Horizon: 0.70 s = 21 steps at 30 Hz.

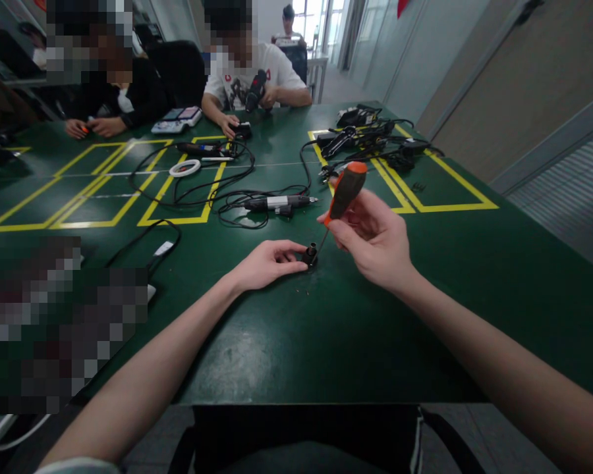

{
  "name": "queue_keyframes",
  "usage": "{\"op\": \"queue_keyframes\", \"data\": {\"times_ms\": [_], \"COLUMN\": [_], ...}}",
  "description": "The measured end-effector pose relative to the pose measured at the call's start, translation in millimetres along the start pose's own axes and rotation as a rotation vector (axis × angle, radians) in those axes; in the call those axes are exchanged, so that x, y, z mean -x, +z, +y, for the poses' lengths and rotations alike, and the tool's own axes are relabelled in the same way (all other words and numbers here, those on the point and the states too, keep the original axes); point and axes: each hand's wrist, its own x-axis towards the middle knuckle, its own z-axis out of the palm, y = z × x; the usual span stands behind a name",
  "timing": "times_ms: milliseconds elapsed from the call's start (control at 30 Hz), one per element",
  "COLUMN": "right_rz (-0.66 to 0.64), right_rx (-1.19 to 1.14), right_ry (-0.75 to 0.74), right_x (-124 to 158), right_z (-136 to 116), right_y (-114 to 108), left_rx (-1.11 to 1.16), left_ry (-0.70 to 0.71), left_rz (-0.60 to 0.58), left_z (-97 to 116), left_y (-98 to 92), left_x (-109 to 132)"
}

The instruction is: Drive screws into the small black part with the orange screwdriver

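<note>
My left hand pinches a small black cylindrical part that rests on the green table. An orange and dark grey screwdriver is gripped in my right hand, its handle up and its thin shaft slanting down to the left. The shaft's tip reaches the black part; exactly where it touches is too small to tell. A few tiny pieces, perhaps screws, lie on the table just in front of the part.
Beyond my hands lies a black and silver electric screwdriver with cables. Tape sits farther left, and a heap of black tools at the back right. Across the table, a person holds a black power tool; another person sits left.
</note>
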Motion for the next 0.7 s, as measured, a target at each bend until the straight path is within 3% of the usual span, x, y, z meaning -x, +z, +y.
{"op": "queue_keyframes", "data": {"times_ms": [300, 533, 700], "right_rz": [-0.216, -0.152, -0.217], "right_rx": [0.263, 0.5, 0.539], "right_ry": [-0.084, -0.259, -0.169], "right_x": [-23, -35, -38], "right_z": [-35, -62, -76], "right_y": [-22, -18, -20], "left_rx": [0.012, 0.012, 0.019], "left_ry": [0.002, -0.015, -0.021], "left_rz": [0.004, 0.008, 0.005], "left_z": [1, 5, 4], "left_y": [0.1, -0.3, 0.2], "left_x": [1, 2, 2]}}
